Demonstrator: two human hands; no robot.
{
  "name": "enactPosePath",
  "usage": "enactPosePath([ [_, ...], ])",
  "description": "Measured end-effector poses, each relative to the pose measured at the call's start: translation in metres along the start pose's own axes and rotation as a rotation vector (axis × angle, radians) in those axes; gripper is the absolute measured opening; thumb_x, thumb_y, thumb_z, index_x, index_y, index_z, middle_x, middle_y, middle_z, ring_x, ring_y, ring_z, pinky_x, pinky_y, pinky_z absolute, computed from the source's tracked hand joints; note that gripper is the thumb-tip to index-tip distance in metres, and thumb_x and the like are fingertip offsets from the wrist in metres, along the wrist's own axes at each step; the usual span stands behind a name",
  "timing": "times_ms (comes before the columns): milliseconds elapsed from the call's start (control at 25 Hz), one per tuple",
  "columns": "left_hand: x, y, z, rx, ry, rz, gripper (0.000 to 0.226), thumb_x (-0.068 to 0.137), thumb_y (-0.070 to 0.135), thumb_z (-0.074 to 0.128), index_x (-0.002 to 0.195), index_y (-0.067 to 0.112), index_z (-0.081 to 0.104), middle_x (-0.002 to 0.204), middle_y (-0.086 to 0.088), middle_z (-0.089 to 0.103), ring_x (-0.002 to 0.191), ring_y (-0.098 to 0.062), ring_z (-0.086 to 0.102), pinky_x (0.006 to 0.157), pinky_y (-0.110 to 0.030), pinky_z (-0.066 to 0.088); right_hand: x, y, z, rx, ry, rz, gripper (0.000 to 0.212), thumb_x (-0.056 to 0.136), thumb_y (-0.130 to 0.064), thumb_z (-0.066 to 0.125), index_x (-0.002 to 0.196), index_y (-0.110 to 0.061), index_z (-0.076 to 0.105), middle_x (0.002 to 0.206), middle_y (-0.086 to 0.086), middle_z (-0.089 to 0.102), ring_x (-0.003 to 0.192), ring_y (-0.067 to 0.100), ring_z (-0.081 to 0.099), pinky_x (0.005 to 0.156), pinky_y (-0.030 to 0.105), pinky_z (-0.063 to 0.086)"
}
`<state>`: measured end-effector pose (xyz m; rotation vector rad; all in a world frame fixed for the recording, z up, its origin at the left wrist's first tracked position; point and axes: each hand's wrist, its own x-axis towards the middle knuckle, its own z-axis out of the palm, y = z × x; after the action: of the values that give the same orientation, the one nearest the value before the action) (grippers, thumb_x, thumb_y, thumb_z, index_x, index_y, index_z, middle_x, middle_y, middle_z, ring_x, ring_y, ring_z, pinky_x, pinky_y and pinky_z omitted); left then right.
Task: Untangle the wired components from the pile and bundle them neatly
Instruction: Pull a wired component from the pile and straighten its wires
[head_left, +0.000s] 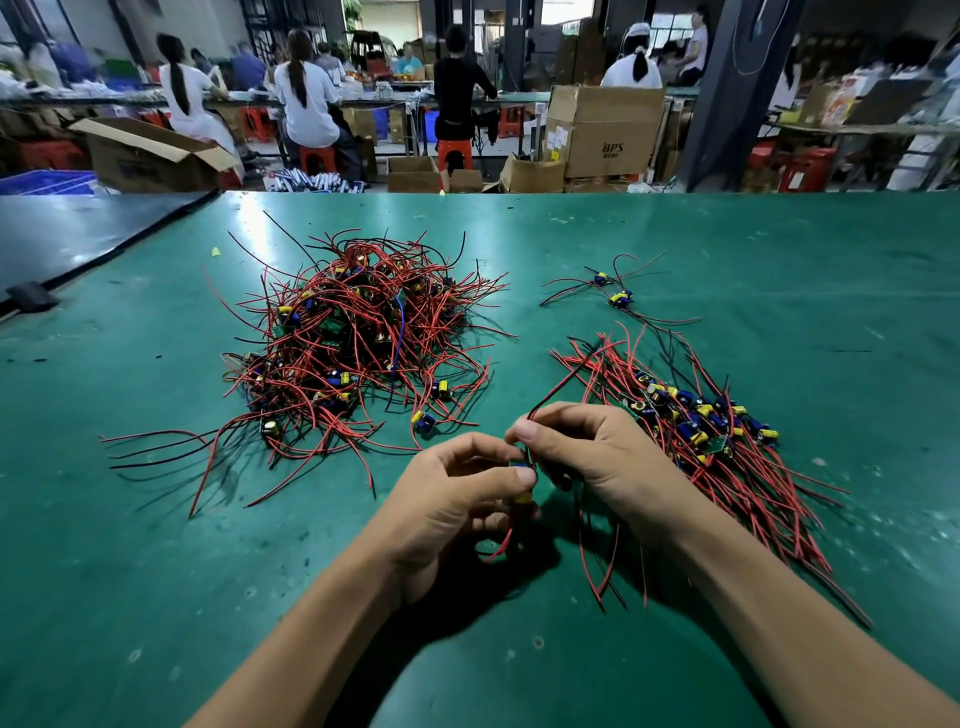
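Note:
A tangled pile (358, 338) of small circuit components with red and black wires lies on the green table at centre left. To the right, a sorted bundle (696, 421) lies with its wires roughly aligned. Two loose components (613, 291) sit further back. My left hand (452, 499) pinches one small blue and yellow component (523, 488) between thumb and fingers. My right hand (587, 447) pinches that component's red and black wires (558, 387) just above it. More of its wires hang below my hands.
The green table (519, 649) stretches wide around both heaps. A dark strip and a black clip (31, 296) run along the left edge. Beyond the far edge, people sit on red stools at benches among cardboard boxes (602, 130).

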<state>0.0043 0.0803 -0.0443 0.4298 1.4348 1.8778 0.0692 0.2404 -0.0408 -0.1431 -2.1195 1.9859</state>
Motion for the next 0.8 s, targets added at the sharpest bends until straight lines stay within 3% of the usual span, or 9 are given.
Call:
enactPosePath([
  [200,0.000,-0.001,0.004,0.117,-0.001,0.022,0.015,0.079,-0.005,0.070,0.088,0.005,0.065,0.074,-0.010,0.062,0.062,-0.020,0.054,0.048,-0.020,0.044,0.000,0.000,0.003,0.006,0.072,0.054,0.030,0.077,-0.045,0.075,0.070,-0.016,0.072,0.057,0.006,0.053,0.047,0.012,0.040,0.045,0.020,0.033],
  [400,0.001,-0.004,0.010,0.068,0.029,0.046,0.009,0.088,0.004,0.064,0.081,0.008,0.067,0.073,-0.009,0.063,0.062,-0.026,0.068,0.054,-0.024,0.054,0.002,0.002,0.005,0.020,0.109,0.023,0.027,0.080,-0.038,0.079,0.066,-0.018,0.067,0.058,0.004,0.052,0.048,0.010,0.039,0.045,0.021,0.031],
  [480,0.000,-0.005,0.012,0.040,0.014,0.064,0.010,0.090,0.008,0.064,0.082,0.006,0.069,0.075,-0.012,0.068,0.057,-0.024,0.067,0.053,-0.025,0.055,0.000,0.004,0.005,0.013,0.085,0.030,0.023,0.083,-0.035,0.079,0.073,-0.017,0.070,0.063,0.001,0.060,0.052,0.009,0.049,0.048,0.019,0.039],
  [560,0.001,-0.006,0.011,0.063,0.033,0.089,0.011,0.089,0.008,0.064,0.082,0.005,0.072,0.077,-0.014,0.071,0.052,-0.022,0.064,0.050,-0.025,0.053,-0.003,0.005,0.007,0.070,0.006,0.085,0.023,0.085,-0.037,0.078,0.090,-0.015,0.075,0.073,0.005,0.069,0.060,0.016,0.062,0.054,0.027,0.051],
  [640,0.001,-0.007,0.009,0.113,0.049,0.105,0.014,0.090,0.006,0.063,0.080,0.004,0.072,0.073,-0.014,0.069,0.049,-0.022,0.061,0.048,-0.024,0.049,-0.003,0.005,0.008,-0.005,-0.004,0.081,0.026,0.089,-0.039,0.074,0.095,-0.014,0.077,0.075,0.006,0.073,0.062,0.017,0.066,0.058,0.033,0.057],
  [720,0.001,-0.007,0.006,0.166,0.029,0.108,0.012,0.092,0.006,0.062,0.082,0.001,0.068,0.071,-0.012,0.066,0.049,-0.022,0.059,0.049,-0.023,0.047,-0.001,0.003,0.008,-0.135,0.073,0.027,0.030,0.089,-0.043,0.071,0.089,-0.014,0.078,0.062,-0.003,0.067,0.053,0.006,0.057,0.051,0.022,0.051],
  [800,0.001,-0.008,0.004,0.210,-0.007,0.110,0.012,0.092,0.008,0.062,0.086,-0.001,0.066,0.070,-0.011,0.066,0.050,-0.020,0.059,0.050,-0.021,0.045,0.000,0.004,0.006,-0.129,0.161,0.028,0.036,0.084,-0.048,0.071,0.083,-0.013,0.078,0.047,-0.007,0.048,0.041,0.006,0.038,0.041,0.017,0.030],
])
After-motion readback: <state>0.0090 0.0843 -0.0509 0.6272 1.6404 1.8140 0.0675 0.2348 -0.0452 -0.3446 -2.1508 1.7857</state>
